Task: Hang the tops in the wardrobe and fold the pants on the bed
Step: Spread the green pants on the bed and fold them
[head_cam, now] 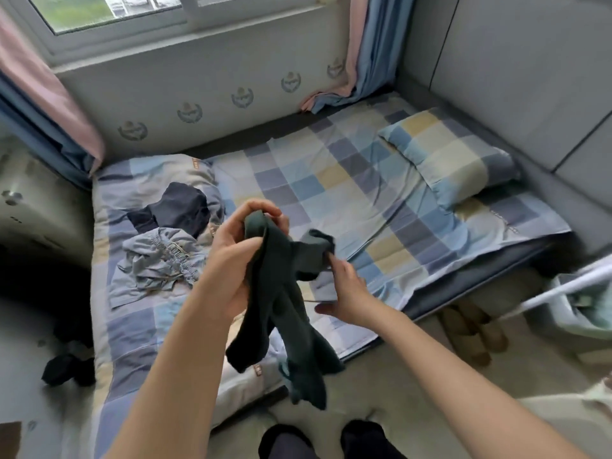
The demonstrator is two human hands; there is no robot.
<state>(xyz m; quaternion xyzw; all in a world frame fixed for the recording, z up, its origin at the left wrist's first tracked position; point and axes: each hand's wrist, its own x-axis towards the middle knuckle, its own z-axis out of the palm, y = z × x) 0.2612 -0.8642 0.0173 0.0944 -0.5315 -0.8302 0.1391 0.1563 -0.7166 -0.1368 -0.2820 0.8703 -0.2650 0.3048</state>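
A: Any writing I can read from here?

B: Only small brown tags on the checked quilt (pixel 139 329), one just below the dark green pants (pixel 288 293); the lettering on them is too small to make out. The wall under the window (pixel 116 14) carries a row of grey crests, also unreadable.

A: Where are the pants?

B: In the air over the bed's near edge. My left hand (pixel 238 256) has its grip curled round the bunched top of them, and my right hand (pixel 347 293) pinches a fold just beside it. The legs hang down toward the floor.

A: What else lies around the pants?

B: Left of them on the quilt sits a crumpled light grey garment (pixel 155 263), with a dark navy garment (pixel 178 210) touching it on the far side. A checked pillow (pixel 453 154) lies well to the right, by the headboard. On the floor left of the bed sits a dark heap of cloth (pixel 68 369). A white rod (pixel 559 289) crosses at far right.
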